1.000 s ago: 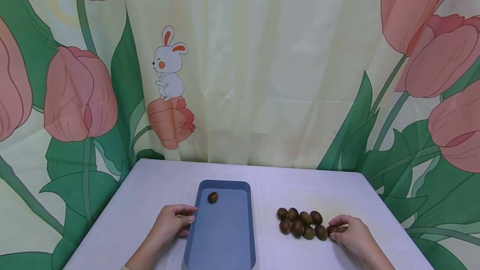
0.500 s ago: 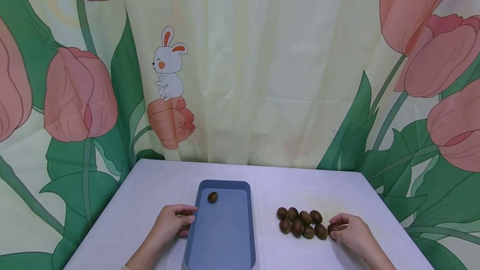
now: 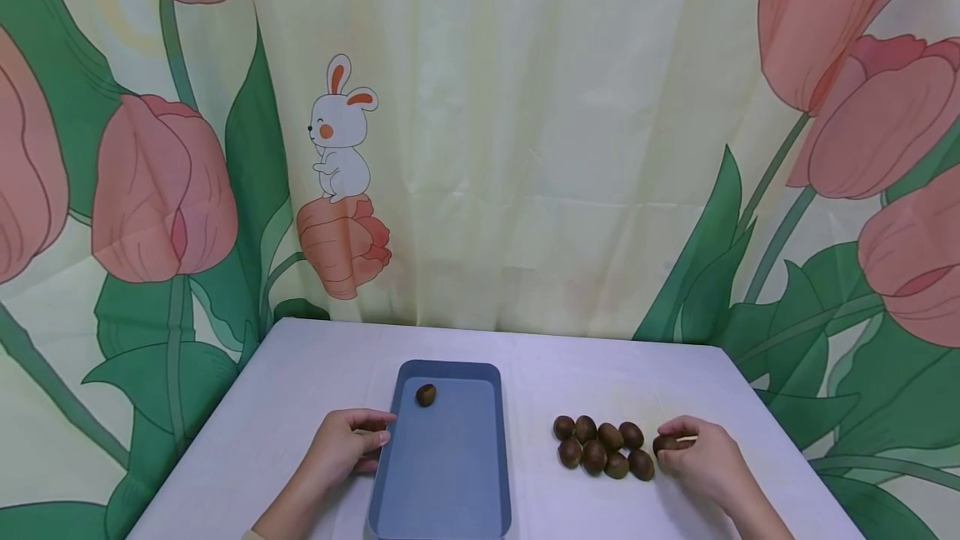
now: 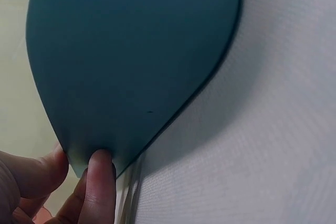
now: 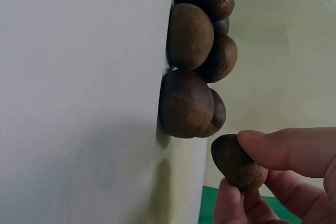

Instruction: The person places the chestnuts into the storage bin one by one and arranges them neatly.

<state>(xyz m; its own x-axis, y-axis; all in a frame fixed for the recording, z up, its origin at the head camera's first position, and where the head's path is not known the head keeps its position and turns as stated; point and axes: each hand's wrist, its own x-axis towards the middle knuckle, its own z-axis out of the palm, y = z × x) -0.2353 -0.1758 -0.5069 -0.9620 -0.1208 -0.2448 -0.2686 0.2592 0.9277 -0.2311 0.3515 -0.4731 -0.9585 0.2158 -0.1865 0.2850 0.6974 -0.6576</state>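
Observation:
My right hand (image 3: 705,458) pinches one brown chestnut (image 5: 237,162) between thumb and fingertips. In the right wrist view that chestnut is raised off the white tabletop, apart from the others. To its left, several chestnuts (image 3: 594,457) lie in two close rows. A blue-grey rectangular tray (image 3: 442,473) lies left of them, with a single chestnut (image 3: 426,395) near its far left corner. My left hand (image 3: 341,447) holds the tray's left side. In the left wrist view the thumb lies at the rim and a finger (image 4: 100,182) presses the outer wall.
A white cloth covers the table (image 3: 330,357). Behind it hangs a pale curtain (image 3: 517,190) printed with tulips and a rabbit. Between the tray and the chestnut rows lies a strip of bare cloth.
My right hand has lifted its chestnut slightly up and away from the end of the row. The left hand and the tray have stayed in place.

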